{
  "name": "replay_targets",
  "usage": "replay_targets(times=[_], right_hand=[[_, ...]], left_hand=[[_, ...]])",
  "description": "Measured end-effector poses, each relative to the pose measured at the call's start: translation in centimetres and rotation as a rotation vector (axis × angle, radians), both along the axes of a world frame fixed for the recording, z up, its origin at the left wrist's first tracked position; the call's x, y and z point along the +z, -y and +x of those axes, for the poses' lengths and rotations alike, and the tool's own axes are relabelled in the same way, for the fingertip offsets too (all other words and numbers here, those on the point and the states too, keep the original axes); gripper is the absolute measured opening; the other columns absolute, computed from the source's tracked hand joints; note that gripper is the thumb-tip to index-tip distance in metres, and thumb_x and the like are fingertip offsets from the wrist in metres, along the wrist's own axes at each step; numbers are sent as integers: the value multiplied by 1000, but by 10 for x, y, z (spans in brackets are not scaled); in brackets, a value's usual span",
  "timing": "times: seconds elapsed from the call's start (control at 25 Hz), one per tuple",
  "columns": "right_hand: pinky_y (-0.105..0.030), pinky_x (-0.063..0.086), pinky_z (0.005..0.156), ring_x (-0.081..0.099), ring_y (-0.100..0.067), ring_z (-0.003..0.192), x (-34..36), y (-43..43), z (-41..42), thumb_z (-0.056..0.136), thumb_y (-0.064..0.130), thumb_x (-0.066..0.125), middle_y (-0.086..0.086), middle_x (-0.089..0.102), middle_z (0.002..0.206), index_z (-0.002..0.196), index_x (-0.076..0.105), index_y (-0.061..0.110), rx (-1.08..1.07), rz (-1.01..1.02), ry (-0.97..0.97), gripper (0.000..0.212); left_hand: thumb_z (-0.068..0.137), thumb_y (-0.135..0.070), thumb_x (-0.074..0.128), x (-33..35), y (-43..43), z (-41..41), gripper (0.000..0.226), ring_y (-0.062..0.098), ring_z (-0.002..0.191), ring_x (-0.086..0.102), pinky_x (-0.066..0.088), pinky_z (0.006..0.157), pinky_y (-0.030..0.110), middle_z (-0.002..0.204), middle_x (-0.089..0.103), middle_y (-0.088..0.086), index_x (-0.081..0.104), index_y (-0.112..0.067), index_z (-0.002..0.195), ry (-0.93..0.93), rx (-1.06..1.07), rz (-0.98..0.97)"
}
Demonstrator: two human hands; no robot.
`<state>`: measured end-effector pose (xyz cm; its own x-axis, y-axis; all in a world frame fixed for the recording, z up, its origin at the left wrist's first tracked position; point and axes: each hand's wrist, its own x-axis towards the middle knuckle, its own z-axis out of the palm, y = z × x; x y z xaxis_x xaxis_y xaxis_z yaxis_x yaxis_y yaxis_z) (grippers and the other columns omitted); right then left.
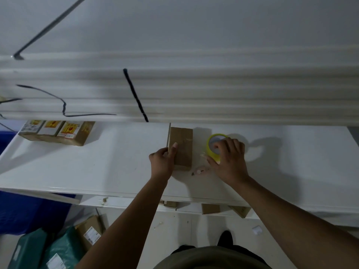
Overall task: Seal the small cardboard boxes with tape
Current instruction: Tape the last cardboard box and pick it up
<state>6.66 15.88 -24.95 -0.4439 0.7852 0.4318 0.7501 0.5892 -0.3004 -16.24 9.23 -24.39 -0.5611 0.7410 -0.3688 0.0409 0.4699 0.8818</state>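
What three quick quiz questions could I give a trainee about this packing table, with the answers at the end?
1. True or false: the right hand grips the yellow tape roll.
2. What does the left hand hold? A the plain box; B the tape roll; C the cutter.
3. Fill in: the labelled boxes stand at the table's far ___ end.
Key: 1 true; 2 A; 3 left.
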Motion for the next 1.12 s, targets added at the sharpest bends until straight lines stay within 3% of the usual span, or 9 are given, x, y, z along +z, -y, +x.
replay_targets(times=[0.08, 0.16, 0.28, 0.4, 0.48, 0.64, 0.72, 0.88, 1.12], right_hand=[[-40, 48, 74, 59, -31, 87, 1, 17, -2, 89, 29, 79, -7, 62, 98, 102, 68, 13, 158, -21, -44, 24], [-39, 53, 64, 65, -34, 79, -1, 34, -7, 94, 26, 73, -11, 62, 98, 111, 73, 12, 203, -94, 99, 22], [-42, 54, 60, 66, -37, 83, -2, 47, -16, 97, 29, 69, -17, 60, 107, 113, 72, 9, 114, -151, 230, 26], [-44, 54, 65, 65, -39, 89, 0, 54, -16, 106, 38, 55, -15, 60, 114, 112, 57, 9, 3, -315, 257, 30], [-44, 54, 68, 67, -41, 86, 0, 57, -16, 108, 43, 49, -13, 69, 102, 109, 47, 14, -124, -459, 114, 30], [-36, 58, 54, 71, -24, 57, 18, 49, -43, 105, 38, 58, -11, 75, 85, 102, 46, 19, -322, -693, -529, 22], [-42, 63, 54, 71, -21, 50, 24, 41, -60, 105, 28, 58, -15, 73, 88, 105, 47, 16, -302, -731, -601, 16], [-53, 60, 59, 70, -34, 60, 23, 38, -74, 104, 20, 53, -12, 65, 74, 97, 47, 11, -285, -640, -402, 13], [-39, 57, 64, 71, -41, 72, 19, 52, -54, 93, 21, 63, -12, 69, 73, 82, 53, 19, -234, -677, -110, 14]], left_hand=[[90, -73, 65, -4, 1, -2, 77, 34, 117, 67, 56, 106, 53, 133, 64, 19, 69, -9, 134, 6, -13, -28], [90, -74, 63, -7, 1, -4, 80, 35, 119, 66, 55, 106, 53, 137, 61, 19, 65, -10, 139, 11, -32, -25], [91, -72, 63, -10, 1, -5, 80, 32, 120, 63, 55, 107, 50, 141, 54, 15, 60, -11, 143, 16, -31, -27], [93, -71, 62, -11, 2, -5, 75, 28, 115, 57, 50, 102, 39, 136, 42, 7, 56, -16, 144, 17, -29, -45], [93, -70, 61, -10, 3, -6, 73, 25, 111, 53, 44, 97, 35, 133, 37, 5, 54, -19, 145, 29, -45, -52], [95, -68, 61, -7, 8, -8, 67, 21, 112, 52, 40, 97, 32, 138, 39, 8, 52, -21, 144, 22, -78, -44], [96, -67, 59, -6, 9, -8, 68, 23, 113, 53, 42, 98, 33, 140, 38, 9, 51, -20, 145, 14, -91, -45], [96, -67, 59, -4, 8, -6, 68, 25, 116, 53, 43, 99, 33, 137, 37, 8, 50, -19, 144, 35, -95, -47], [98, -66, 57, -1, 4, -5, 67, 24, 110, 53, 40, 97, 33, 137, 37, 9, 52, -17, 144, 51, -68, -57]])
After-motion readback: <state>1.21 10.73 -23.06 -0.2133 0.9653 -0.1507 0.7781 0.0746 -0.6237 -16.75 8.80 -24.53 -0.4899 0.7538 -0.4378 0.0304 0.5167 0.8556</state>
